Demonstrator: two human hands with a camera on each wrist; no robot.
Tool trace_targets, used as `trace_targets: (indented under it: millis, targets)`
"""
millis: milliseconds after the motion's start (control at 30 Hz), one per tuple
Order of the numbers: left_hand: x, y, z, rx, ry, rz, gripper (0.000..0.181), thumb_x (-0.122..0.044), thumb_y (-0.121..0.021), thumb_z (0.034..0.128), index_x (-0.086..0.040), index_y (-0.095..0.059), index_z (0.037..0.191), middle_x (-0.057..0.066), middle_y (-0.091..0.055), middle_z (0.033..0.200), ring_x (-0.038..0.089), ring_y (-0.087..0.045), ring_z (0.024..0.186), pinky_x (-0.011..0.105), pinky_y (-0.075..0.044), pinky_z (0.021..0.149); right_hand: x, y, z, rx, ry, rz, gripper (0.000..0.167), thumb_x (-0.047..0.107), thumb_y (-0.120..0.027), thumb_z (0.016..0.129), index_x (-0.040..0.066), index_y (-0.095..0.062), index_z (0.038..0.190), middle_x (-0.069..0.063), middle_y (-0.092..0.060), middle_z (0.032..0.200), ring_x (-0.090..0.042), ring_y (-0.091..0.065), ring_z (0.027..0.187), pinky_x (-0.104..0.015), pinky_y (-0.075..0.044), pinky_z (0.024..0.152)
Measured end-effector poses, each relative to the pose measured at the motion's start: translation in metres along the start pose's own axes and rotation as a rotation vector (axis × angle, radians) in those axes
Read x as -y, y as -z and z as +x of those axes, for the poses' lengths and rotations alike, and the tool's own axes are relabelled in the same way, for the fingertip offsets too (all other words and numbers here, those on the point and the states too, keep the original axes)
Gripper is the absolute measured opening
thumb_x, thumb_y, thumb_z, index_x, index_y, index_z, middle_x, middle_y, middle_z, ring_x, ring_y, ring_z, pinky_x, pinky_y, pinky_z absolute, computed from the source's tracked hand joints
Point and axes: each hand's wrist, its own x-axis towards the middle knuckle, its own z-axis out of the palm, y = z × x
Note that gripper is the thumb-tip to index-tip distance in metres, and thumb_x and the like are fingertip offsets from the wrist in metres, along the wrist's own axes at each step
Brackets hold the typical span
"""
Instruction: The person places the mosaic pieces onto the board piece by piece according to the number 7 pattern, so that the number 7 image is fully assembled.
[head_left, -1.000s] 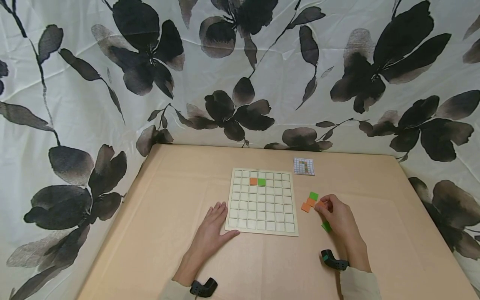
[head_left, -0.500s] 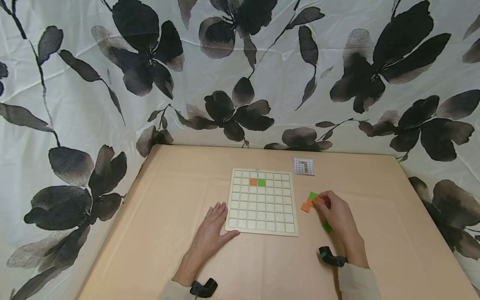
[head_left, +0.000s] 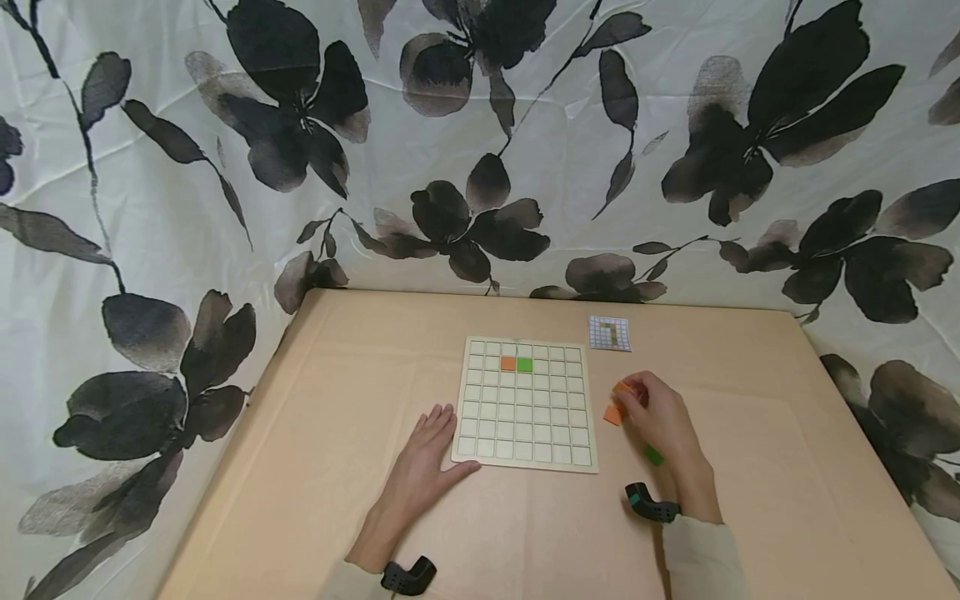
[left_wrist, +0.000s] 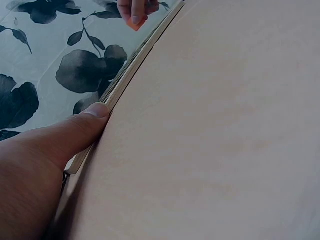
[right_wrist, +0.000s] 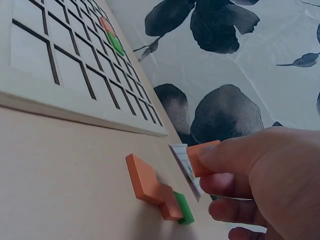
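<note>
My left hand point(head_left: 422, 462) lies with straight fingers along the left edge of a pale grid board point(head_left: 525, 417). In the left wrist view its thumb point(left_wrist: 80, 130) touches the board's edge. An orange square tile point(head_left: 508, 363) and a green one point(head_left: 525, 365) sit side by side in an upper row. My right hand point(head_left: 663, 417) pinches another orange square tile point(right_wrist: 194, 156) between thumb and fingers, right of the board. Below it, in the right wrist view, two loose orange tiles point(right_wrist: 145, 180) and a green tile point(right_wrist: 185, 207) lie close together on the table.
One more green tile point(head_left: 654, 454) lies under the right hand, partly hidden. A small printed grid card point(head_left: 610, 333) lies by the board's upper right corner. Floral cloth point(head_left: 465, 150) hangs behind the wooden table point(head_left: 360, 358).
My right hand has moved left and slightly away from me with the orange tile, now covering much of the loose tiles in the head view. The left hand stays in place.
</note>
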Motion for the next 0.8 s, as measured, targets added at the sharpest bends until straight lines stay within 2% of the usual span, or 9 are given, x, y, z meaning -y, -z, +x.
trace_targets:
  millis: [167, 600, 800]
  targets:
    - [0.0, 0.0, 0.0, -0.005, -0.004, 0.002, 0.088, -0.059, -0.072, 0.0839, 0.001, -0.05, 0.144, 0.012, -0.044, 0.156, 0.027, -0.033, 0.151, 0.039, -0.02, 0.13, 0.007, -0.003, 0.002, 0.006, -0.017, 0.018, 0.027, 0.026, -0.065, 0.098, 0.004, -0.062, 0.115, -0.008, -0.062, 0.09, -0.022, -0.053, 0.081, -0.022, -0.047, 0.062]
    - [0.0, 0.0, 0.0, 0.0, -0.002, 0.001, 0.088, -0.059, -0.072, 0.0839, 0.001, -0.049, 0.145, 0.012, -0.044, 0.156, 0.027, -0.033, 0.151, 0.038, -0.019, 0.13, 0.017, -0.011, 0.012, 0.001, 0.027, 0.044, 0.024, 0.024, -0.062, 0.099, 0.005, -0.063, 0.113, -0.009, -0.062, 0.091, -0.022, -0.054, 0.082, -0.022, -0.048, 0.065]
    - [-0.001, 0.0, 0.0, 0.004, 0.002, -0.007, 0.088, -0.058, -0.072, 0.0838, 0.001, -0.05, 0.145, 0.012, -0.044, 0.156, 0.027, -0.033, 0.151, 0.038, -0.019, 0.13, 0.023, -0.013, 0.015, 0.02, 0.011, 0.058, 0.026, 0.023, -0.061, 0.099, 0.005, -0.062, 0.117, -0.009, -0.062, 0.096, -0.023, -0.054, 0.086, -0.024, -0.05, 0.069]
